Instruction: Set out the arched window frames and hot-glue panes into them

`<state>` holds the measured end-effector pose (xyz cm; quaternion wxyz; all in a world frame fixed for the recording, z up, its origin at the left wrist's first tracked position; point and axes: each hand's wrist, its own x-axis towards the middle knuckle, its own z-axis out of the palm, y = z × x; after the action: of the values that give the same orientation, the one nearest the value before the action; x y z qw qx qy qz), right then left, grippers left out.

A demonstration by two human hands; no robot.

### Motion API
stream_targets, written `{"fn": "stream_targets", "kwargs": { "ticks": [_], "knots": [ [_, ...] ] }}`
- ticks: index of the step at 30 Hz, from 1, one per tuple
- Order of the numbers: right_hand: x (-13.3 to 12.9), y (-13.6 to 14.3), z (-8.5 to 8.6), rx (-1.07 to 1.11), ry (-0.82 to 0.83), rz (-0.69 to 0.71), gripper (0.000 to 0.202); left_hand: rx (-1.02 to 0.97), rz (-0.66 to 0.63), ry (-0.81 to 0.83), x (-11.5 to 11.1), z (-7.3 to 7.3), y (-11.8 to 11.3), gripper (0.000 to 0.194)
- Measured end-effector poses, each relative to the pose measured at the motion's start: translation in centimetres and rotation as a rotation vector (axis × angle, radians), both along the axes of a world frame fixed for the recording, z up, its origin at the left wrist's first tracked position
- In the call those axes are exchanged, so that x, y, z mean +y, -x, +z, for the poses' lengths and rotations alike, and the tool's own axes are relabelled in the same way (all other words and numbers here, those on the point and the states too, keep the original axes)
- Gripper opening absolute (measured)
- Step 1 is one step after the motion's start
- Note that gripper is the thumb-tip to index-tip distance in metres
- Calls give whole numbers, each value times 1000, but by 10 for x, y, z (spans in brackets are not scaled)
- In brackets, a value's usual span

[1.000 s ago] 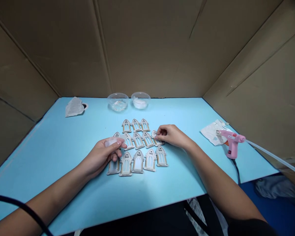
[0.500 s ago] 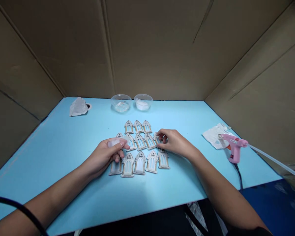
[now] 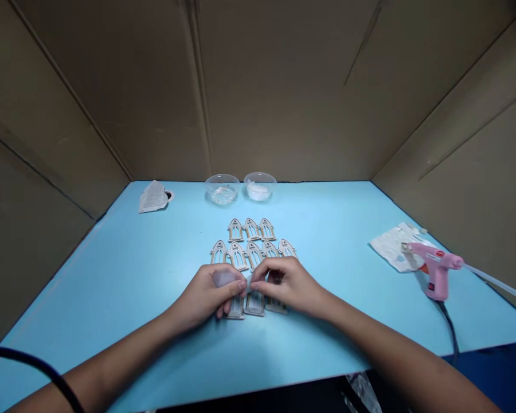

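Note:
My left hand point(image 3: 208, 293) is closed around some thin translucent whitish pieces point(image 3: 224, 279), thumb pressed on top. Close beside it, my right hand point(image 3: 290, 285) pinches at a small pale edge point(image 3: 248, 280) between the two hands' fingertips. Both hands are over the nearest row of small arched window frames point(image 3: 254, 305), covering much of it. One frame there has a whitish panel across its opening. Behind the hands runs a middle row of arched frames point(image 3: 237, 256), and farther back is a row of three frames point(image 3: 251, 229).
Two clear plastic bowls point(image 3: 222, 189) stand at the back, the right one holding white material. A pink glue gun point(image 3: 439, 269) with a glue stick and cable rests at right by a crumpled white sheet point(image 3: 391, 245). Torn paper point(image 3: 153, 197) lies back left. Cardboard walls point(image 3: 284, 92) enclose the table.
My right hand has moved left and nearer, from the end of the middle row to my left hand. My left hand has shifted slightly nearer. The view has tilted a little.

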<state>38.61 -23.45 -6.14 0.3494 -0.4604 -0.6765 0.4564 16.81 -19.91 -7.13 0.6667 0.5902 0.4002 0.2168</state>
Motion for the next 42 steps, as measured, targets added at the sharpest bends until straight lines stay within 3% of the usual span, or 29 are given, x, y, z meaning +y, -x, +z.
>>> {"fn": "stream_targets", "kwargs": {
  "ticks": [2,4,7,9,12,16,21,25,31,35,42],
  "knots": [
    [-1,-6,0,-13,43,15,7,-7,5,9,0,0,0,42],
    [0,-15,3,-16,75,42,17,-55,42,54,2,1,0,41],
    [14,-31,10,-61,60,-41,21,-205,178,207,7,5,-1,30],
    [34,-43,13,-70,54,-153,13,-314,293,349,10,9,-1,20],
    [72,-61,13,-27,65,-280,11,-395,430,499,15,17,0,32],
    [109,-72,-3,20,71,-335,23,-329,503,488,19,25,-1,34],
    [119,-67,-29,28,78,-315,22,-248,445,413,21,22,0,20],
    [119,-68,-36,-38,48,-303,15,-193,429,391,22,17,2,15],
    [116,-65,-34,-199,-32,-295,9,-157,448,386,23,17,3,15],
    [112,-61,-30,-324,-124,-303,7,-173,391,341,23,10,6,14],
    [104,-56,-16,-404,-169,-251,7,-64,177,95,21,0,9,46]
  ]
}}
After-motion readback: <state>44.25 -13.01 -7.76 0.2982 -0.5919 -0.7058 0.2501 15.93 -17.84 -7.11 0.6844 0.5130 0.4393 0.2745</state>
